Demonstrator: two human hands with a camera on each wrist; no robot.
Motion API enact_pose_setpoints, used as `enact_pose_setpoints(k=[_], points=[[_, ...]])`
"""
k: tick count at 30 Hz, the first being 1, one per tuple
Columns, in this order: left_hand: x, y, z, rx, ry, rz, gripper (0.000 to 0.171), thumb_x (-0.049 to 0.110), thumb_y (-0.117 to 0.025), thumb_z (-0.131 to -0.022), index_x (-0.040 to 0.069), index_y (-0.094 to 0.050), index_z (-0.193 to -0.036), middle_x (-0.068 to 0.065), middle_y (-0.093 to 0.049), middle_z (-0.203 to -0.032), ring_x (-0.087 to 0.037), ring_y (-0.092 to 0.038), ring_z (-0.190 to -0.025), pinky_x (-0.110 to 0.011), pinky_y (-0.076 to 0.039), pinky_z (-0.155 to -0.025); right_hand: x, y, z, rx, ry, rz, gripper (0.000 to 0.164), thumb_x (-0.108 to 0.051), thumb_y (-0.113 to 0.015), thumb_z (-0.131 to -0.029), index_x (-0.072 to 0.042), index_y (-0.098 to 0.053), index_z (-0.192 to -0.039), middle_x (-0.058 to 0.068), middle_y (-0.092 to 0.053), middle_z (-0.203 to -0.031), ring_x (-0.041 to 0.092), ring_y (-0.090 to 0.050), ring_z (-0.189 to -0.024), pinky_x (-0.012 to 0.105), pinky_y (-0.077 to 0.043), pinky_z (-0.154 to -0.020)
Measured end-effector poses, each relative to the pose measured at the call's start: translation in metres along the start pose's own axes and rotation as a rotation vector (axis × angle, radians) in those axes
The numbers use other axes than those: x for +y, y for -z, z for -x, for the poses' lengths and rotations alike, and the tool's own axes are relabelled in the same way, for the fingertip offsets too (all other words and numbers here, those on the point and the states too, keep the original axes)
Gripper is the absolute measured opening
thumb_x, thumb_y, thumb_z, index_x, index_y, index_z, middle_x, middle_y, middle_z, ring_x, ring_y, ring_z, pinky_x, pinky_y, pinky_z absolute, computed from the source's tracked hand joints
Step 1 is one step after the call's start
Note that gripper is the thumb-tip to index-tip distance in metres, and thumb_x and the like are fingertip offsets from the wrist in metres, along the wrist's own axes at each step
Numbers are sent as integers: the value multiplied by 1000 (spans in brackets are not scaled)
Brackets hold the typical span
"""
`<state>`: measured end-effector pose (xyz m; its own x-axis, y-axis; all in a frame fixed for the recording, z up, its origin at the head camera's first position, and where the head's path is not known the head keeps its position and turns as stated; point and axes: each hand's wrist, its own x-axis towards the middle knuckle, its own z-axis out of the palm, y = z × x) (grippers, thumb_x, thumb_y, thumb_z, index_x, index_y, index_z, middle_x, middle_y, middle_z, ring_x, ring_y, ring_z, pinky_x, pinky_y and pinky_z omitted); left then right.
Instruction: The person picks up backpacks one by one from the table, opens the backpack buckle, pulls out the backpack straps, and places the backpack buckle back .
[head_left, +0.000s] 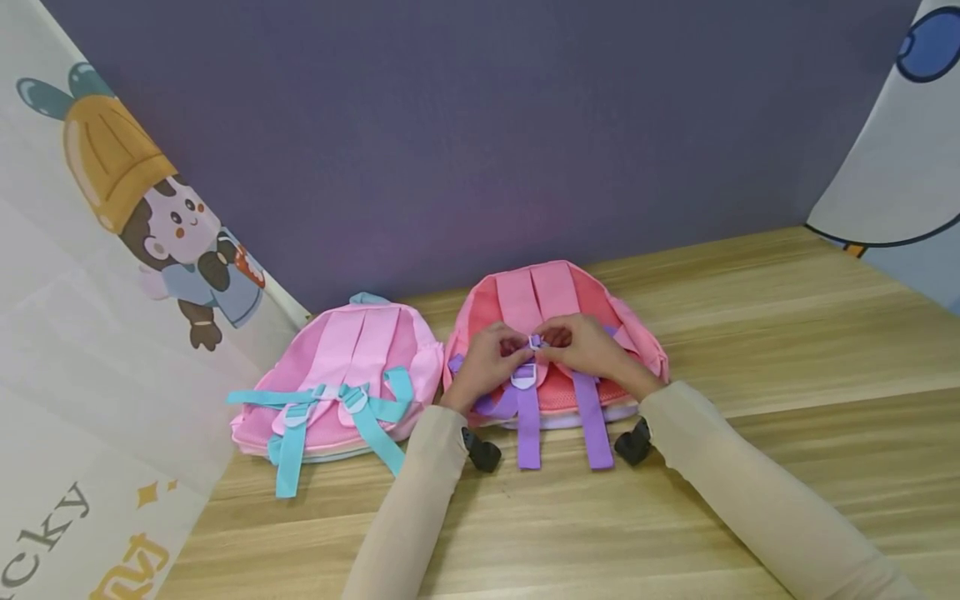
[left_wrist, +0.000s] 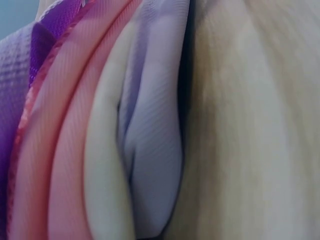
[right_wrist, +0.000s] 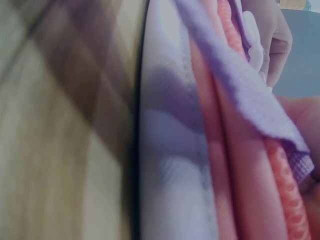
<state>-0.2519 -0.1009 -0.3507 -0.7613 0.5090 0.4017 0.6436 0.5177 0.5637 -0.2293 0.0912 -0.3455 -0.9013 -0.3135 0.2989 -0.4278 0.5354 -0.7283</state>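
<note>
A pink and coral child's backpack [head_left: 615, 308] lies with its shoulder straps facing up. Over its middle, my left hand [head_left: 491, 358] and right hand [head_left: 581, 343] come together from either side. Thumb and fingertips of each hand pinch a small white buckle [head_left: 536, 342] on a purple strap, one half at each side. A white strap adjuster [head_left: 523, 377] sits just below the left hand, with a purple webbing tail [head_left: 528, 429] hanging from it. A second purple tail [head_left: 592, 421] hangs under the right hand. The left wrist view shows only the bag's layered side [left_wrist: 70, 150].
To the left stands a light pink backpack [head_left: 337, 350] with turquoise straps [head_left: 292, 462], its side close against the coral one. Both bags lie on a wood-grain table [head_left: 750, 467] before a dark grey-purple partition [head_left: 480, 150]. A white panel with a cartoon print [head_left: 180, 217] borders the left.
</note>
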Motion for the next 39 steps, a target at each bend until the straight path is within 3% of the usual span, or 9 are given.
enact_pose_setpoints(k=[7, 15, 24, 39], points=[[2, 1, 0, -1, 2, -5, 18, 11, -71, -85, -2, -72, -98, -13, -65, -91, -21, -61, -83, -22, -48, -73, 0, 0, 0, 28, 38, -18, 24, -15, -71, -85, -4, -69, -106, 11, -71, -98, 23, -67, -92, 41, -54, -83], [3, 7, 1, -49, 64, -57, 21, 13, -71, -84, 1, -72, -101, -11, -65, -94, -19, -58, -87, -26, -47, -77, 0, 0, -1, 37, 47, -23, 18, -12, -72, -84, -4, -69, -100, 11, -72, -95, 23, -68, -89, 40, -54, -81], [2, 6, 0, -71, 57, -57, 20, 14, -69, -87, 1, -72, -101, -11, -64, -95, -19, -58, -88, -26, -48, -78, 0, 0, -1, 31, 31, -10, 20, -12, -72, -84, -3, -69, -101, 10, -71, -94, 23, -67, -89, 40, -54, -81], [1, 0, -1, -17, 7, -33, 19, 13, -71, -85, -2, -72, -98, -12, -65, -92, -20, -60, -86, -25, -50, -76, 1, -1, -1, 22, 25, -5, 19, -12, -72, -83, -5, -68, -101, 10, -70, -95, 22, -67, -91, 40, -53, -83]])
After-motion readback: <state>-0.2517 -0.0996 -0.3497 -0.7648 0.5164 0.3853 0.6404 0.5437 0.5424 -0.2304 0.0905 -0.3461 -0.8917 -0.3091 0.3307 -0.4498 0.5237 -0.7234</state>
